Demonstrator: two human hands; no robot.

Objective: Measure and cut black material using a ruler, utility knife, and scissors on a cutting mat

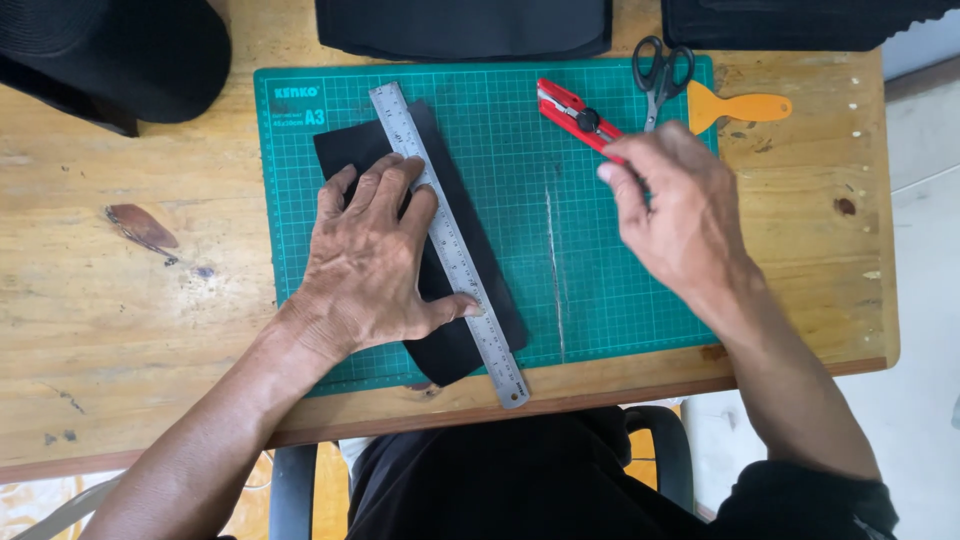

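Carrying everything, the wooden bench (150, 330) holds a green cutting mat (620, 290) in its middle, and dark fabric things lie along its far edge. On the mat lies a black sheet (345, 150), long and tilted, with a steel ruler (455, 255) laid along it from the far left to the near edge of the mat.

The step in hand looks like preparing a straight cut: the left hand (370, 260) presses flat on the sheet and the ruler, fingers spread, the thumb touching the ruler's edge near its lower part. The right hand (680, 215) is over the right part of the mat, well apart from the sheet, fingers closed around the handle of a red knife (570, 115); only its front part shows past the fingers. I judge that the next move calls for bringing the blade to the ruler's right edge while the left hand keeps the ruler from sliding.

Beyond the right hand, black scissors (660, 72) and an orange scraper (740, 108) lie at the mat's far right corner, untouched.
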